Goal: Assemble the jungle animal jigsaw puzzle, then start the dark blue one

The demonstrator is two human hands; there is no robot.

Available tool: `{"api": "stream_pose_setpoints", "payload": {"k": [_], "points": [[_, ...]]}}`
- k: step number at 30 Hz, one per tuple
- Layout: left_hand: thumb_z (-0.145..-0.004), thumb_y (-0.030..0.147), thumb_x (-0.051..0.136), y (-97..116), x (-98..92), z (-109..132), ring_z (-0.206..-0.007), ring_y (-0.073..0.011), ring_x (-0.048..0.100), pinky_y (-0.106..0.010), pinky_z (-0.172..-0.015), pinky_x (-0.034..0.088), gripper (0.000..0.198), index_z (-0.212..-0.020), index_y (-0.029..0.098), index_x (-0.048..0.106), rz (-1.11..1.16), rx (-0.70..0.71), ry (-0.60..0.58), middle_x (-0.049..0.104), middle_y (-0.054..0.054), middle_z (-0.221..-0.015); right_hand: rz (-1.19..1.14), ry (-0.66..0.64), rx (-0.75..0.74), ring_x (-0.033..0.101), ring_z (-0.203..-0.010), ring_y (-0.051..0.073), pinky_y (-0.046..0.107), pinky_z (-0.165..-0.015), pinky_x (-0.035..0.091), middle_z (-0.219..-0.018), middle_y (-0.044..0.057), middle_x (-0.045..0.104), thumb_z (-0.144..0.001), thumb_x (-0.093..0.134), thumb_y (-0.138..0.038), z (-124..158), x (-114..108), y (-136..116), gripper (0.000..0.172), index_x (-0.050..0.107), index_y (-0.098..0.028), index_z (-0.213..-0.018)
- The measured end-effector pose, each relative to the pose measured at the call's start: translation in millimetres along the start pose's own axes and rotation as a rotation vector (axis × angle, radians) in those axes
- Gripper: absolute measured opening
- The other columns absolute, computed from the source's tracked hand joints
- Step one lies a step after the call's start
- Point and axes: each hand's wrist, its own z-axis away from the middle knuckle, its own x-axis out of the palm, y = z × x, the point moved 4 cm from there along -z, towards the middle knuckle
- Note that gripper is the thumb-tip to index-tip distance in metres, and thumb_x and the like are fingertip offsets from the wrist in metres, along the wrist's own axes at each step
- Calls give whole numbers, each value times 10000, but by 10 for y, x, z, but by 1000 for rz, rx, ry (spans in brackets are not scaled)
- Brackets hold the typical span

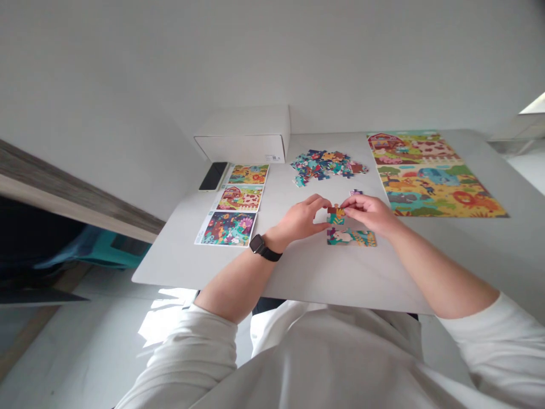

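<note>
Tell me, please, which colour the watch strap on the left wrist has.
The watch strap is black, as the head view shows.

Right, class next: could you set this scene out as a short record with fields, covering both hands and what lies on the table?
Left grip: at the left side of a puzzle section
Right grip: fingertips at the section's upper right
Joined strip: nearer the person, rabbit at its left
Loose pieces: heaped beyond the hands
Printed pictures: three, left
Phone: beside the printed pictures
Box: white, behind phone
</note>
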Motion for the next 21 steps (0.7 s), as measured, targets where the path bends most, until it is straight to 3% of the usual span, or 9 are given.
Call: {"api": "stream_pose_setpoints", "payload": {"k": [6, 15, 21], "points": [[-929, 328, 813, -8, -24, 3, -800, -145, 630, -287, -797, 506, 398, -1286, 226, 671, -18, 4, -3, 710, -80, -1264, -29, -17, 1, 760, -872, 244, 388, -804, 608, -923, 60, 821, -829, 856, -548, -5, 21, -30, 368, 781, -237, -1010], [-925, 362, 816, -34, -7, 6, -792, -139, 629, -292, -782, 513, 438, -1309, 225, 654, -51, 5, -9, 706, -82, -1275, -23, -34, -7, 745, -859, 222, 372, -821, 586, -906, 45, 798, -831, 832, -511, -10, 55, -54, 339, 752, -230, -1003], [-930, 340, 817, 29, 7, -5, -1130, -238, 708, -359, -966, 596, 561, -1433, 224, 598, -55, 140, 24, 672, -136, -1382, -25, -23, -13, 716, -808, 196, 334, -762, 549, -868, 32, 787, -815, 822, -480, -19, 71, -69, 312, 748, -221, -972]]}}
